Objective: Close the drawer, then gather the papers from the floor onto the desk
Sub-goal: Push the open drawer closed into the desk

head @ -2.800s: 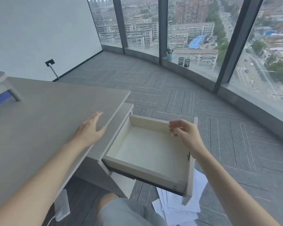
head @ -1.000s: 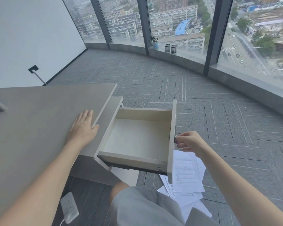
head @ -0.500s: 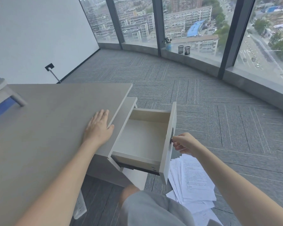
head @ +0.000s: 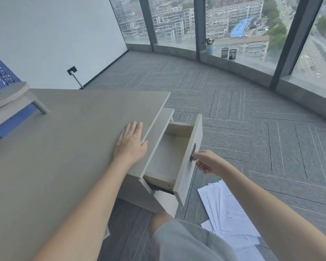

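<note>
The light wooden drawer (head: 169, 153) sticks partway out of the cabinet under the grey desk (head: 64, 147) and is empty inside. My right hand (head: 208, 162) is against the drawer front (head: 188, 166), fingertips on its dark round lock (head: 193, 152). My left hand (head: 131, 143) lies flat and open on the desk top near its right edge. A fanned pile of printed white papers (head: 228, 213) lies on the carpet right of the drawer, partly hidden by my right forearm.
A grey stool and a blue panel (head: 9, 102) stand at the desk's far left. My knee in grey shorts (head: 177, 238) is below the drawer. Grey carpet (head: 252, 129) stretches to the curved window sill with two black mesh cups (head: 229, 53) and a small plant.
The drawer has slid further into the cabinet, with my right hand staying on its front at the lock. My left hand has stayed flat on the desk. The view has shifted slightly.
</note>
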Action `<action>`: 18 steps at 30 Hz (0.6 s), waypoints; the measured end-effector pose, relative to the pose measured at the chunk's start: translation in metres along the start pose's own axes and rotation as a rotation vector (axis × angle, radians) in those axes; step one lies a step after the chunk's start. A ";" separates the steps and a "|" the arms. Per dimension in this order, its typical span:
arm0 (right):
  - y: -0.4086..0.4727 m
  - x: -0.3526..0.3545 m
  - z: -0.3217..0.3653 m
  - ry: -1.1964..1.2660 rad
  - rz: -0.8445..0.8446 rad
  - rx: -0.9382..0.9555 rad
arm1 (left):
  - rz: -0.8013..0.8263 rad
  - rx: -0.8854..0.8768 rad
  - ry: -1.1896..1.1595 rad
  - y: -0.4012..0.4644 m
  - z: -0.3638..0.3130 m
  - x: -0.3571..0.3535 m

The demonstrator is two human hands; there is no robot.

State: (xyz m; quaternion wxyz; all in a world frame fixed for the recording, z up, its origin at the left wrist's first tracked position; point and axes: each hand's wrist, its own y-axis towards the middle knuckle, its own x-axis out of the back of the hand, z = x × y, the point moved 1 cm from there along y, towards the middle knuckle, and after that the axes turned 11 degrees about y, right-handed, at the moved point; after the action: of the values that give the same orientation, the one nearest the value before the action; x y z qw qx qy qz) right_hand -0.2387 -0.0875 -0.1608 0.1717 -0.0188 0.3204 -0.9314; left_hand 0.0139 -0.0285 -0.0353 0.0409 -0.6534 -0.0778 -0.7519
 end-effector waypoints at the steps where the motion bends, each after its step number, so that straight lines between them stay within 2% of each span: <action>1: 0.002 -0.003 0.001 -0.005 0.004 -0.003 | -0.001 0.000 0.000 0.000 0.000 0.000; 13: 0.025 -0.048 0.016 -0.043 0.075 -0.048 | -0.013 0.006 -0.004 -0.001 -0.001 0.001; 18: 0.038 -0.068 0.014 0.027 0.098 -0.082 | -0.019 0.012 -0.007 -0.002 -0.001 0.002</action>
State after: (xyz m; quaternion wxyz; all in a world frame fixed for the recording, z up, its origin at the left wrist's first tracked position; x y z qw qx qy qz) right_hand -0.1609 -0.1009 -0.1672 0.2118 0.0024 0.3610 -0.9082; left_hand 0.0119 -0.0265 -0.0340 0.0374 -0.6551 -0.0886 -0.7494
